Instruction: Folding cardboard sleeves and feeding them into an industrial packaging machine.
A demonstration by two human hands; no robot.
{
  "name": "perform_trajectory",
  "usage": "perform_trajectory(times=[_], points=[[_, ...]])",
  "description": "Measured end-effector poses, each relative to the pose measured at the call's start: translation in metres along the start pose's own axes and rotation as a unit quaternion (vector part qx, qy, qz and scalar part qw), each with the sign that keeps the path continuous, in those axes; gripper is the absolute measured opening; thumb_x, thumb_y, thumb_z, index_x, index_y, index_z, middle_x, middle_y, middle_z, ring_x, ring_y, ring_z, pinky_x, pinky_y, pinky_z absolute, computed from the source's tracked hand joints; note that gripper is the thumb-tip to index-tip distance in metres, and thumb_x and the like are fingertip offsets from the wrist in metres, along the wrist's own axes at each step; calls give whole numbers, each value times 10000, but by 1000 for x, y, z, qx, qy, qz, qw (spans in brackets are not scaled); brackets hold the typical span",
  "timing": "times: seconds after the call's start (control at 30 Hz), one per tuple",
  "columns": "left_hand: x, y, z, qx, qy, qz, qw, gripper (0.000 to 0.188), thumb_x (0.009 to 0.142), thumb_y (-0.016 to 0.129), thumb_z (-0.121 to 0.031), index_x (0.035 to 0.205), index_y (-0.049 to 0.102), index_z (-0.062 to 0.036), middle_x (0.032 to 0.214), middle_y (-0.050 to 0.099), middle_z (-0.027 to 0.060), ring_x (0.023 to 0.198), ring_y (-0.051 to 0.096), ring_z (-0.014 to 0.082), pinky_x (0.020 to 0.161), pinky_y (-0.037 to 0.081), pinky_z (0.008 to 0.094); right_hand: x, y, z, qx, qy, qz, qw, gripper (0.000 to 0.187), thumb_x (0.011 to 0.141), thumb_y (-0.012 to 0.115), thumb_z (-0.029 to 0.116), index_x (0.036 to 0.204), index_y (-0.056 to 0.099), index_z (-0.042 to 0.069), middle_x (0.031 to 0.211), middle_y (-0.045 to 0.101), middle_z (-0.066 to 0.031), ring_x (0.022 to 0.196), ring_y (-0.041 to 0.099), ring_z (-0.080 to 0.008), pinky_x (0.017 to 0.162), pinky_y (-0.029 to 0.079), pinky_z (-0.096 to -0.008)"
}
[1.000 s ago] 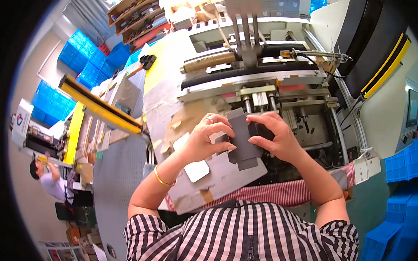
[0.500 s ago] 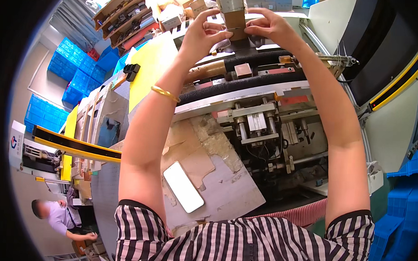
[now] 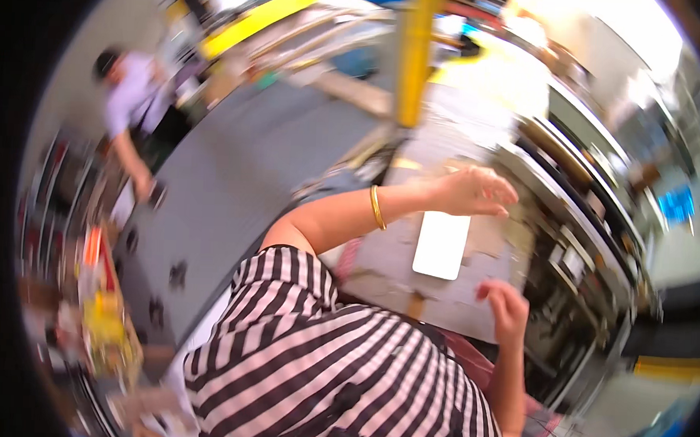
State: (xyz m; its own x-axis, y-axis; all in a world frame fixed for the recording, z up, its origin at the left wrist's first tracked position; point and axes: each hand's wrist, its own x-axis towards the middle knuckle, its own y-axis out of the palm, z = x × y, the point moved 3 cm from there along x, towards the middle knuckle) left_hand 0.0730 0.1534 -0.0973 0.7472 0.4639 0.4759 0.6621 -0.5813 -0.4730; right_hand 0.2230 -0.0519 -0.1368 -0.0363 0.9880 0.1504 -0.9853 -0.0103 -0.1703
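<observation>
My left hand [image 3: 474, 192] is over the cardboard-covered board, its fingers loosely bent and apart, with nothing visible in them. A gold bangle [image 3: 378, 208] circles that wrist. Just below the hand lies a phone [image 3: 441, 249] with a bright white screen, its upper end close under my forearm. My right hand [image 3: 505, 310] hangs at the board's near right edge, fingers curled. Motion blur hides whether it holds anything. Scraps of brown cardboard [image 3: 486, 239] lie on the board beside the phone.
The machine with its rollers [image 3: 583, 176] runs along the right. A yellow post [image 3: 417, 63] rises behind the board. A wide grey table [image 3: 252, 161] stretches left, where another person [image 3: 138, 95] leans over its far side. At lower left sits a box of yellow items [image 3: 104, 318].
The view has swung left and down. Both hands have left the brown and silver piece at the machine and drawn back toward my body, apart from each other.
</observation>
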Motion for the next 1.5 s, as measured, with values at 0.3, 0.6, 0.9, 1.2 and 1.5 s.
perform_trajectory(times=[0.3,0.6,0.9,1.2,1.5], points=[[-558,-210,65,285,-477,-515,653,181,862,663,-198,828,693,-23,694,673,99,638,645,203,625,514,361,5,212,24,50,134,287,947,252,923,564,62,1137,634,-51,999,709,-131,930,658,-176,851,496,-287],[-802,-198,-42,427,-686,-447,384,374,762,747,-144,1123,652,-130,1148,606,141,1105,519,346,955,442,424,75,416,54,-2,87,532,842,339,939,624,196,1183,610,-40,1060,688,-151,993,644,-206,908,483,-317],[-833,-215,9,408,-694,-375,459,48,740,670,-93,763,711,-104,829,663,127,805,632,329,726,529,448,77,501,87,-118,3,627,770,310,847,610,40,1152,633,-13,1047,700,-146,1001,659,-246,927,474,-336],[-510,-240,-5,111,-244,-363,892,214,759,780,-261,827,732,-64,755,711,63,662,658,183,607,492,323,107,365,59,-71,-128,376,915,332,885,528,4,1205,600,-51,1154,656,-143,1069,613,-232,970,450,-346],[-234,-86,-111,70,32,-5,997,190,766,771,-240,804,709,-64,748,676,83,725,647,250,636,487,374,34,177,80,-245,-172,165,940,348,903,569,50,1246,584,-4,1270,590,-155,1203,535,-279,1037,381,-375]])
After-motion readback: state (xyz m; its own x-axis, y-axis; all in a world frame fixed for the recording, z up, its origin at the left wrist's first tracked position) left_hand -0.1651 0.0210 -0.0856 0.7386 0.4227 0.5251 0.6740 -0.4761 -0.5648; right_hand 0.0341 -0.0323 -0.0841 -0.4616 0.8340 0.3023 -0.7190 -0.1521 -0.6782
